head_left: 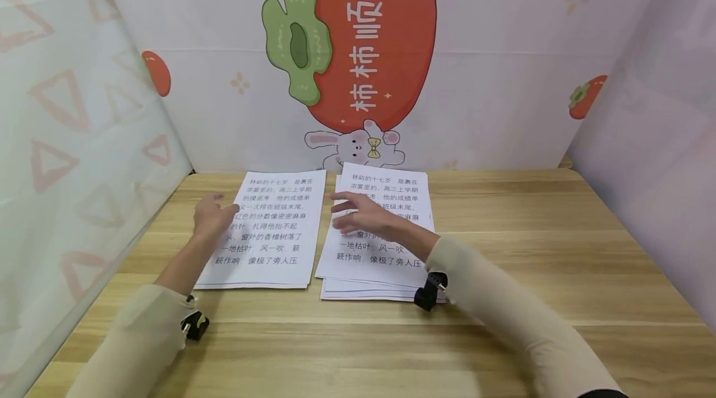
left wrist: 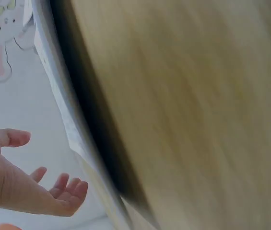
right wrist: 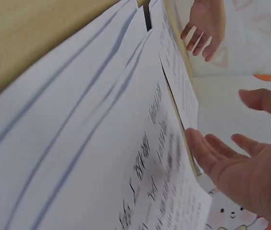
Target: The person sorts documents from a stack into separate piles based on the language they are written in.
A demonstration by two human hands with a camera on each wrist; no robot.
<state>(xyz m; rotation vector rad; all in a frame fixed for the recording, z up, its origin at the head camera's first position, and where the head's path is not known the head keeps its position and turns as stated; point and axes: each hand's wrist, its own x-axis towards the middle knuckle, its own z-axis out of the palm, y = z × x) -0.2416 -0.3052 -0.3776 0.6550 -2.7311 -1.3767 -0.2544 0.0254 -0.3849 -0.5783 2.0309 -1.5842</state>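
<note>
Two piles of printed paper lie side by side on the wooden table. Over the outer edge of the left pile (head_left: 274,245) is my left hand (head_left: 214,214), its fingers loosely spread and holding nothing; the left wrist view shows that hand (left wrist: 39,187) with thumb apart from the fingers. My right hand (head_left: 366,216) hovers above the right pile (head_left: 369,270), covering part of its text. In the right wrist view this hand (right wrist: 250,163) has bent, relaxed fingers with nothing between them. Sheets in the right pile sit unevenly, with lower ones sticking out at the near edge.
A narrow strip of the wooden table (head_left: 316,311) shows between the piles. Behind stands a white backdrop (head_left: 492,74) with a large persimmon and a rabbit. Patterned white sheets hang at the left (head_left: 84,106) and right (head_left: 660,112) sides. Each wrist wears a small black device.
</note>
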